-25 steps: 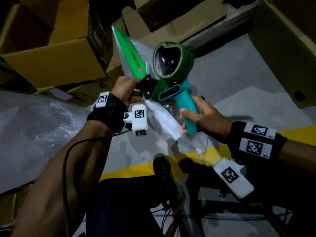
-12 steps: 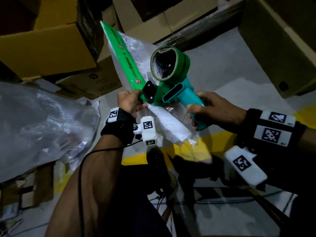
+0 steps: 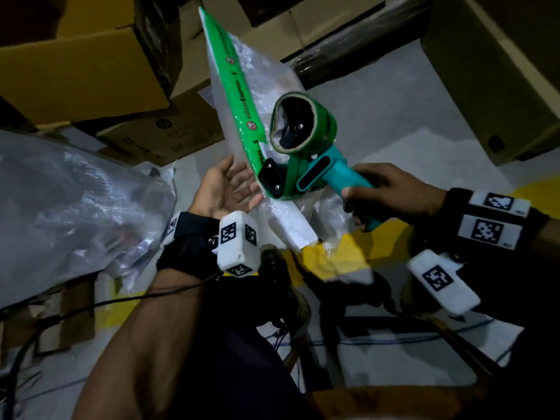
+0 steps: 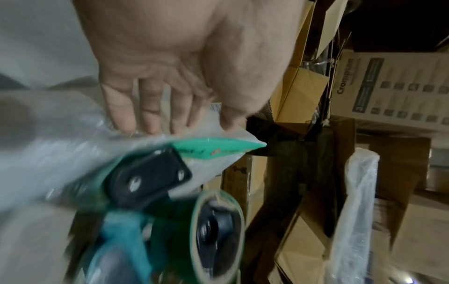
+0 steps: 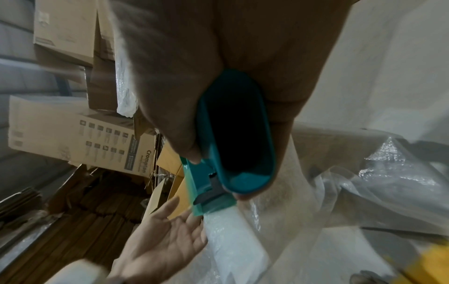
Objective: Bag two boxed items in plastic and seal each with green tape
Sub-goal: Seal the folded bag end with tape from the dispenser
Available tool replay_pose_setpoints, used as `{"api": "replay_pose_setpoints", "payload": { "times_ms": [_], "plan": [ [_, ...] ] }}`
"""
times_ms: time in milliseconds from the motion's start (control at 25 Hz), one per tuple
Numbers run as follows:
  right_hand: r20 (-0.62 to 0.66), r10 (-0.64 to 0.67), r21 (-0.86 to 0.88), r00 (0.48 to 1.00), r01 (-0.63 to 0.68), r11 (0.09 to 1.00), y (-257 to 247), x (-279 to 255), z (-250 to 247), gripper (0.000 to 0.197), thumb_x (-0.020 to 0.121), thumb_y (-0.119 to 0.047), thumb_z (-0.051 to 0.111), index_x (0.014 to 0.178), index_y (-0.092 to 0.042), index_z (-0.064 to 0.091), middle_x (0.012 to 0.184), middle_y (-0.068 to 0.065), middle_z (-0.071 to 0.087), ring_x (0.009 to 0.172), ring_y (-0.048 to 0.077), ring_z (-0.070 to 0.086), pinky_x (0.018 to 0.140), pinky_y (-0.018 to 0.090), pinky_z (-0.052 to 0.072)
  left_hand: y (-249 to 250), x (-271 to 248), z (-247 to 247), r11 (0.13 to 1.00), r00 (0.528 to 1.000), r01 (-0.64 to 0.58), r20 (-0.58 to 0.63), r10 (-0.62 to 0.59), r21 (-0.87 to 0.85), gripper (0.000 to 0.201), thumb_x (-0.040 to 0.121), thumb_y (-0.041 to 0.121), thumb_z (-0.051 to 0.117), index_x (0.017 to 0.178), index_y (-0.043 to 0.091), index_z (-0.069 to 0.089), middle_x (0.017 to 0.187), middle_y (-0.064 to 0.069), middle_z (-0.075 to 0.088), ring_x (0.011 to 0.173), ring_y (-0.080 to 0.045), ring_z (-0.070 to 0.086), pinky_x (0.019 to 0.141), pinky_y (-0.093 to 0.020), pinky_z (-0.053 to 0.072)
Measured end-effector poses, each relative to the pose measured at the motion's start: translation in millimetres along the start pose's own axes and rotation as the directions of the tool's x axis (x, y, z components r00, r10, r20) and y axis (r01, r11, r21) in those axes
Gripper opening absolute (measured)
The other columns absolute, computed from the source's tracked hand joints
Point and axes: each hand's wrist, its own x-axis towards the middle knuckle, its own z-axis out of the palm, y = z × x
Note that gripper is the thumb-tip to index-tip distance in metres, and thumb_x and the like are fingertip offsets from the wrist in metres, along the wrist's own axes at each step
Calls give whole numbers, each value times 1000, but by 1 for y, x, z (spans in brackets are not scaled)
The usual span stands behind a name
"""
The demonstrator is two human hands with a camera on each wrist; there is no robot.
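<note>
Saw open cardboard cartons stacked from ten to twelve o'clock, with an HP-marked carton lying just below them. Noted a big brown carton at two o'clock. Made out a yellow floor stripe near centre, a shoe touching it, and a blue cable at five o'clock. Read "Crompton" on a printed carton.

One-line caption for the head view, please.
Right hand runs a teal tape dispenser laying green tape along the bagged box; left hand open beside it.
</note>
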Motion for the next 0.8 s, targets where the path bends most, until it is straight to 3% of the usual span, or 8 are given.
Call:
{"api": "replay_pose_setpoints", "payload": {
  "times_ms": [80,200,320,440,520,600,680,800],
  "plan": [
    [13,4,9,1000,-4,1000,1,-3,1,16,96,-12,57,110,-5,55,77,13,63,59,28,62,57,39,56,-23,-8,2,999,997,-24,-74,26,33,19,96,28,42,85,17,53,84,-1,57,72,-18,53,72,-29,47],
    [4,17,40,1000,-18,999,1,-7,4,15,96,-11,55,108,-2,53,81,17,59,57,26,60,57,37,54,-57,-18,12,968,973,-174,-117,197,180,20,85,0,40,84,12,56,77,-3,56,65,-14,49,59,-20,42],
    [-10,49,63,999,-49,997,0,-8,9,20,96,-12,54,112,1,49,83,20,58,56,26,58,55,36,53,-82,-26,22,908,946,-291,-50,320,303,36,64,-1,46,96,9,61,73,-1,57,61,-11,45,49,-20,36],
    [-11,58,82,998,-57,995,-2,-11,14,19,97,-11,53,111,0,46,80,20,57,51,24,58,48,31,53,-102,-29,25,913,950,-296,-15,312,282,69,71,-5,56,133,20,43,107,-6,61,90,-18,56,67,-26,45],
    [-13,47,83,999,-46,995,-2,-13,18,20,97,-10,52,112,2,46,80,22,56,48,23,58,45,30,52,-113,-27,27,912,946,-313,8,323,265,82,74,-2,66,143,22,28,125,-10,58,110,-24,57,87,-35,50],
    [-22,33,86,999,-31,996,-1,-18,24,19,98,-9,51,111,3,46,81,23,54,46,21,58,44,31,52,-118,-27,33,899,928,-348,-41,371,265,88,69,4,76,141,13,27,125,-12,56,112,-25,58,93,-37,49],
    [-39,27,98,999,-23,995,-1,-23,29,17,97,-8,51,110,3,46,81,23,54,45,20,58,44,30,52,-118,-29,41,885,904,-328,-163,395,331,74,71,6,80,130,3,36,114,-11,56,105,-27,58,89,-33,49],
    [-54,14,133,998,-7,991,-1,-28,31,16,97,-7,51,109,3,46,80,24,54,43,20,57,43,29,51,-118,-29,47,845,877,-287,-230,421,451,63,67,16,81,116,3,45,107,-13,59,100,-30,60,90,-38,51]
  ]
}}
